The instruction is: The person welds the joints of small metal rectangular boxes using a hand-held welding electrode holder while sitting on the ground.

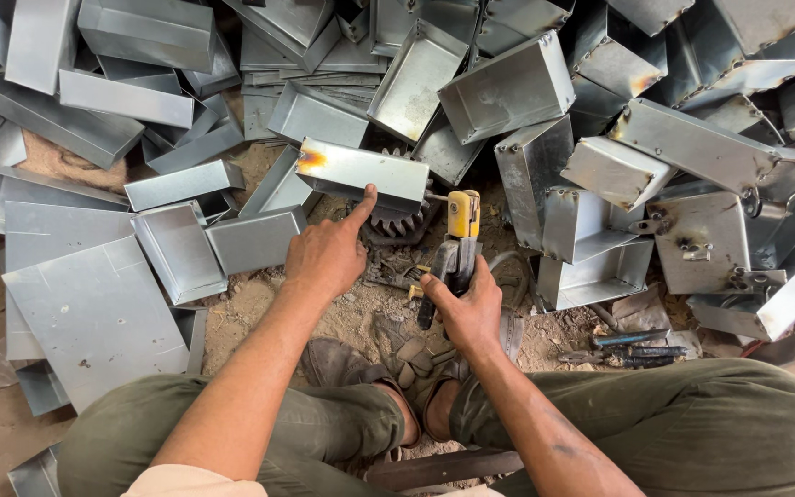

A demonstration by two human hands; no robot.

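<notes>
While the person sits low on the sandy ground with knees spread, the left hand (326, 253) reaches forward and its extended index finger presses against the lower front edge of a folded sheet-metal box (361, 175); the other fingers are curled loosely under the palm and grip nothing. The box lies tilted just beyond the fingertip, one end scorched orange-brown, resting partly over a dark toothed gear (399, 224). The right hand (467, 304) is clenched around the black handles of a welding electrode holder (457, 241), whose yellow head points up toward the right end of the box, just short of it. Finished grey metal boxes (591, 230) are heaped to the right and across the top, and flat cut sheets (94, 313) lie to the left. A few dark hand tools (632, 348) lie on the dirt near the right knee.
</notes>
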